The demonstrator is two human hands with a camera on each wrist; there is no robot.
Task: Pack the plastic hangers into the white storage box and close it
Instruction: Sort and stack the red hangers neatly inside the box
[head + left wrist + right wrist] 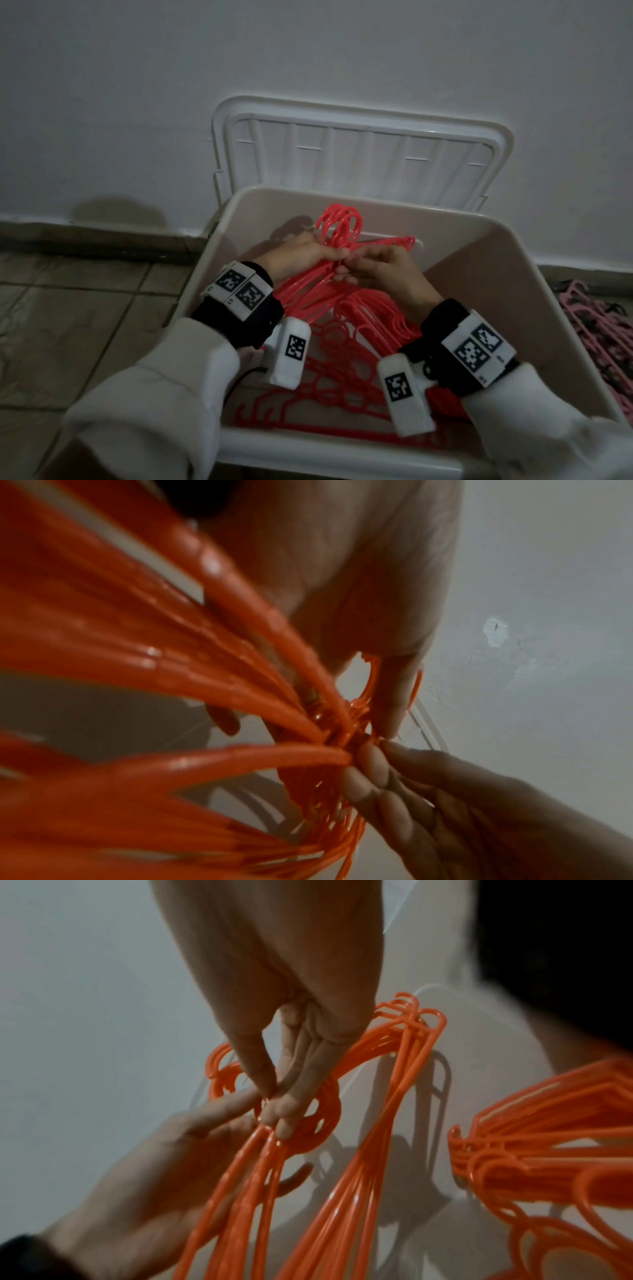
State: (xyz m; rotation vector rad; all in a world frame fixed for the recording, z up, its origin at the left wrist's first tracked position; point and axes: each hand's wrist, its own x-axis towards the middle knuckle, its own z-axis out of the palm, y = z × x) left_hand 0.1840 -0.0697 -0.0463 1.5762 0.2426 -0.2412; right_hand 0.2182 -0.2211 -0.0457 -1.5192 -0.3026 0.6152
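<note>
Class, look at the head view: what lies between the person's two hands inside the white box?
The necks of a red hanger bundle lie between the left hand and right hand; both grip it, shown in all views.

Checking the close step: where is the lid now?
In the head view, the lid stands open behind the box, leaning on the wall.

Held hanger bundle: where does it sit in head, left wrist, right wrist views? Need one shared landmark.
Head: held hanger bundle at centre, inside the white storage box.
Left wrist: fans from the left edge to centre.
Right wrist: centre, running to the bottom edge.
Landmark: left hand and right hand meeting at the hooks.
</note>
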